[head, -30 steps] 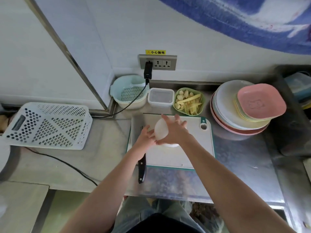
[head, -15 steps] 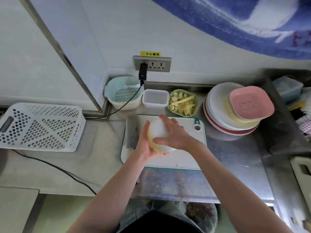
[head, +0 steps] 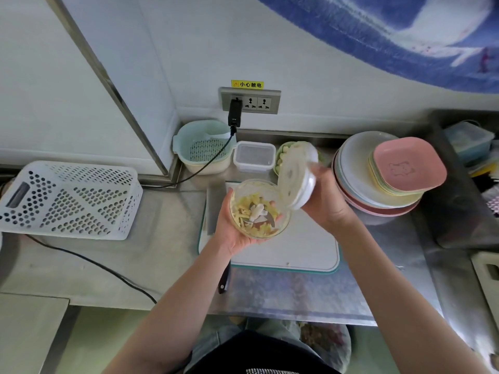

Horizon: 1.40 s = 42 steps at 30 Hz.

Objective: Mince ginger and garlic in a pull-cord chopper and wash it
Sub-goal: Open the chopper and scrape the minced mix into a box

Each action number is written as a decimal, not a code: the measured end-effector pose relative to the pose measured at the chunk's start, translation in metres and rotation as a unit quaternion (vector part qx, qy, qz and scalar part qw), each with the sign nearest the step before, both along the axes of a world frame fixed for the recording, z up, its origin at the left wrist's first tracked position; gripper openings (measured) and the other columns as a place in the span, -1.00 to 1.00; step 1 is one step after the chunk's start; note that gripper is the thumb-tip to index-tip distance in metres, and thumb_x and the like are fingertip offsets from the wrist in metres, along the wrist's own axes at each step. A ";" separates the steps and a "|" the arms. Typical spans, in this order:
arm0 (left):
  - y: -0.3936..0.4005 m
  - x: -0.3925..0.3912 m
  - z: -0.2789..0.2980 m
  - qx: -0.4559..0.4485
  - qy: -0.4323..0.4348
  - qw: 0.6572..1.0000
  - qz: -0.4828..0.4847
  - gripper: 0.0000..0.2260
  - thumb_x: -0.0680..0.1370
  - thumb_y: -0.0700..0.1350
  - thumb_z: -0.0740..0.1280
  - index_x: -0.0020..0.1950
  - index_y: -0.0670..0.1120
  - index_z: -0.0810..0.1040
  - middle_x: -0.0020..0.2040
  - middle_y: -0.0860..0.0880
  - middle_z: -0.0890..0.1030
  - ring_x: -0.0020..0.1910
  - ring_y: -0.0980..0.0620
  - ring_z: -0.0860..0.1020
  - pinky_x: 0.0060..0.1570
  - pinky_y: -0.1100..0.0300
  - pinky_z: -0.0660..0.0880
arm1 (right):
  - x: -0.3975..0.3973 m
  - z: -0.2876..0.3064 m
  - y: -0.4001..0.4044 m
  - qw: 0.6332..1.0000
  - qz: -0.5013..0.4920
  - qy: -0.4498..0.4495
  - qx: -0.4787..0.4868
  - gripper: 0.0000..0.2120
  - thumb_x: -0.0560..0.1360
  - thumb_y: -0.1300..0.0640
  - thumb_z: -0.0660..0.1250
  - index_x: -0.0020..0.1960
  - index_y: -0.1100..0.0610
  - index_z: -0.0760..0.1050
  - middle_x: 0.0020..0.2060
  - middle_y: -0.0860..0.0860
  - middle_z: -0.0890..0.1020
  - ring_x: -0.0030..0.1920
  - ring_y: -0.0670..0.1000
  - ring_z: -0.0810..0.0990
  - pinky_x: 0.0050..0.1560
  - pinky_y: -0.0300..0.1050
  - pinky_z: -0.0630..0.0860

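Left hand (head: 235,228) cups the chopper bowl (head: 259,209) above the cutting board (head: 297,247), chunky ginger and garlic (head: 243,209) inside; right hand (head: 328,201) grips the lid (head: 297,175), tilted off at two o'clock.

We see the scene in soft, even daylight with pale, washed-out colours and only faint shadows on the steel counter (head: 167,255). Above the counter the wall edges bow with wide-angle distortion. Beside the cutting board (head: 297,247), the counter shows a dull sheen, and the lifted lid (head: 297,175) is slightly motion-blurred.
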State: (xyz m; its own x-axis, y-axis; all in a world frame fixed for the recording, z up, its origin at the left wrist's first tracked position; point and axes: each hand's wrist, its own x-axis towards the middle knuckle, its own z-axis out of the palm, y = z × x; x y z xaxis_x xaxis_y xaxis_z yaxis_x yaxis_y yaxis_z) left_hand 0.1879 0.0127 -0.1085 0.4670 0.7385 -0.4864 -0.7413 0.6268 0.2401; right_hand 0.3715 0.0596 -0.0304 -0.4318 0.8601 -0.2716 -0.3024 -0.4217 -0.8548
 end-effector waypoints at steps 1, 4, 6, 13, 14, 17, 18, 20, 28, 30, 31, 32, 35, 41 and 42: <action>0.000 0.000 0.000 0.003 0.007 1.000 0.014 -0.24 0.37 0.38 0.19 0.29 -0.21 0.54 0.38 -0.21 0.39 0.23 -0.29 0.51 0.09 -0.20 0.50 | 0.004 -0.001 0.001 1.000 -0.019 0.024 -0.007 -0.42 0.37 -0.23 0.28 0.32 0.00 0.47 0.12 0.08 0.60 0.16 0.09 0.55 0.11 0.05 0.52; -0.001 0.000 0.002 0.007 0.046 0.998 0.035 -0.27 0.35 0.32 0.23 0.32 -0.19 0.47 0.24 -0.25 0.55 0.16 -0.25 0.56 0.03 -0.13 0.53 | 0.023 -0.006 0.002 0.996 -0.068 -0.047 -0.023 -0.43 0.38 -0.26 0.23 0.33 -0.05 0.40 0.17 0.06 0.56 0.16 0.06 0.55 0.05 -0.02 0.52; -0.002 0.001 0.003 0.010 0.060 0.997 0.040 -0.30 0.33 0.31 0.23 0.26 -0.17 0.51 0.17 -0.23 0.60 0.11 -0.23 0.58 0.02 -0.10 0.53 | 0.034 -0.018 -0.003 0.974 -0.066 -0.218 0.012 -0.31 0.34 -0.22 0.36 0.36 -0.04 0.19 0.26 0.10 0.43 0.17 0.04 0.51 -0.06 -0.12 0.53; -0.005 0.004 -0.011 0.007 0.051 0.999 0.006 -0.37 0.50 0.30 0.14 0.32 -0.17 0.48 0.27 -0.28 0.53 0.29 -0.30 0.45 0.28 -0.31 0.30 | 0.056 -0.086 -0.037 0.732 0.083 -0.671 0.082 0.00 0.20 -0.22 0.54 0.42 -0.25 -0.05 0.48 0.03 0.14 0.42 0.24 0.17 0.33 0.29 0.24; -0.005 0.003 -0.013 0.007 0.055 0.998 -0.007 -0.32 0.45 0.33 0.17 0.33 -0.17 0.47 0.28 -0.29 0.51 0.29 -0.32 0.44 0.26 -0.35 0.31 | 0.056 -0.093 -0.043 0.709 0.100 -0.693 0.080 0.01 0.20 -0.24 0.52 0.42 -0.26 -0.06 0.50 0.04 0.09 0.43 0.24 0.13 0.33 0.28 0.23; -0.006 0.000 -0.020 0.003 0.069 0.997 -0.030 -0.18 0.32 0.40 0.21 0.35 -0.17 0.45 0.29 -0.31 0.50 0.28 -0.32 0.46 0.22 -0.36 0.35 | 0.055 -0.105 -0.052 0.697 0.101 -0.705 0.084 -0.05 0.22 -0.29 0.48 0.43 -0.25 0.00 0.53 0.06 -0.04 0.48 0.23 -0.02 0.39 0.30 0.13; -0.007 0.000 -0.021 0.008 0.083 0.996 -0.031 -0.21 0.34 0.38 0.23 0.36 -0.17 0.44 0.29 -0.30 0.51 0.28 -0.29 0.47 0.24 -0.33 0.36 | 0.056 -0.106 -0.052 0.696 0.107 -0.705 0.086 -0.06 0.23 -0.30 0.47 0.43 -0.25 -0.01 0.54 0.06 -0.07 0.50 0.23 -0.08 0.41 0.33 0.06; -0.008 0.000 -0.024 0.018 0.102 0.994 -0.023 -0.35 0.41 0.28 0.26 0.32 -0.16 0.47 0.24 -0.28 0.55 0.23 -0.24 0.53 0.22 -0.26 0.41 | 0.056 -0.105 -0.049 0.694 0.134 -0.702 0.084 -0.12 0.28 -0.34 0.42 0.43 -0.27 -0.01 0.55 0.04 -0.13 0.52 0.21 -0.20 0.39 0.39 -0.11; -0.004 -0.002 -0.025 0.051 0.149 0.987 0.020 -0.59 0.52 0.11 0.23 0.21 -0.12 0.56 0.16 -0.20 0.59 0.12 -0.14 0.57 0.14 -0.11 0.48 | 0.025 -0.070 -0.033 0.874 -0.064 -0.470 0.105 -0.76 0.63 -0.03 0.08 0.01 -0.30 0.49 -0.10 -0.25 0.63 0.09 -0.11 0.55 0.43 0.23 0.14; -0.002 -0.003 -0.026 0.052 0.163 0.985 0.029 -0.62 0.51 0.07 0.24 0.19 -0.14 0.55 0.12 -0.19 0.59 0.10 -0.14 0.57 0.15 -0.09 0.46 | 0.018 -0.066 -0.029 0.899 -0.041 -0.425 0.097 -0.75 0.63 0.00 0.12 -0.03 -0.24 0.54 -0.14 -0.19 0.68 0.01 -0.11 0.61 0.27 0.12 0.41; -0.002 -0.003 -0.026 0.053 0.166 0.984 0.031 -0.64 0.50 0.05 0.26 0.18 -0.15 0.55 0.10 -0.19 0.61 0.09 -0.14 0.57 0.16 -0.09 0.46 | 0.017 -0.067 -0.028 0.906 -0.037 -0.411 0.096 -0.75 0.63 0.02 0.13 -0.03 -0.20 0.56 -0.12 -0.15 0.69 0.00 -0.09 0.63 0.21 0.09 0.48; -0.002 -0.004 -0.026 0.052 0.166 0.984 0.031 -0.64 0.50 0.02 0.27 0.19 -0.16 0.54 0.08 -0.19 0.61 0.08 -0.14 0.57 0.16 -0.10 0.46 | 0.016 -0.068 -0.027 0.908 -0.036 -0.405 0.099 -0.75 0.62 0.04 0.14 -0.01 -0.17 0.58 -0.11 -0.13 0.69 -0.01 -0.07 0.64 0.18 0.07 0.51; -0.001 -0.007 -0.027 0.037 0.153 0.987 0.035 -0.66 0.53 -0.03 0.25 0.22 -0.18 0.51 0.09 -0.19 0.59 0.09 -0.14 0.56 0.16 -0.09 0.46 | 0.017 -0.074 -0.023 0.905 -0.038 -0.411 0.099 -0.75 0.62 0.07 0.13 0.03 -0.10 0.59 -0.09 -0.03 0.69 -0.01 0.01 0.64 0.16 0.09 0.52; 0.001 -0.011 -0.026 0.017 0.198 0.980 0.015 -0.56 0.57 -0.06 0.21 0.41 -0.21 0.37 0.33 -0.30 0.43 0.34 -0.26 0.39 0.36 -0.22 0.30 | 0.017 -0.079 -0.019 0.894 -0.025 -0.441 0.081 -0.72 0.63 0.08 0.11 0.07 0.03 0.60 -0.08 -0.01 0.68 0.00 0.04 0.63 0.13 0.02 0.52; 0.003 -0.011 -0.026 0.010 0.203 0.979 0.013 -0.57 0.59 -0.07 0.20 0.42 -0.21 0.35 0.35 -0.30 0.42 0.37 -0.27 0.37 0.36 -0.23 0.29 | 0.016 -0.079 -0.018 0.890 -0.022 -0.447 0.083 -0.72 0.63 0.08 0.10 0.08 0.03 0.60 -0.07 -0.03 0.68 0.00 0.02 0.62 0.07 -0.07 0.52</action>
